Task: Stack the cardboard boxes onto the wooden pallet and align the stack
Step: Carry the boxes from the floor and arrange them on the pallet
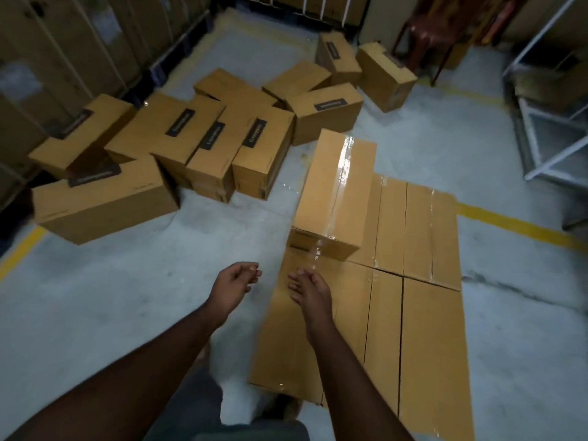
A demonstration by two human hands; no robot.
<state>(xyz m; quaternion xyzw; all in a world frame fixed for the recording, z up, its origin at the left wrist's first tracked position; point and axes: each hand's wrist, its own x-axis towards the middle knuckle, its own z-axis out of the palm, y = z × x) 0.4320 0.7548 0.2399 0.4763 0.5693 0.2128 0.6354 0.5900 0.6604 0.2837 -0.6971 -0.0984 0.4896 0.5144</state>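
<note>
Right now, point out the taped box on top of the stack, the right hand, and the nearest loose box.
taped box (337,189), head view, top face.
right hand (310,289), head view, back of hand.
nearest loose box (105,202), head view, top face.

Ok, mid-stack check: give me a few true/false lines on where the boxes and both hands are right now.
1. Both hands hold a box. False: the left hand and right hand are empty, fingers loosely curled.
2. One taped box sits on top of the flat layer of boxes. True.
3. The loose boxes lie on the floor to the left of the layer. True.
4. The taped box is at the layer's near right corner. False: it is on the far left part.
5. A yellow line runs across the floor on the right. True.
</note>
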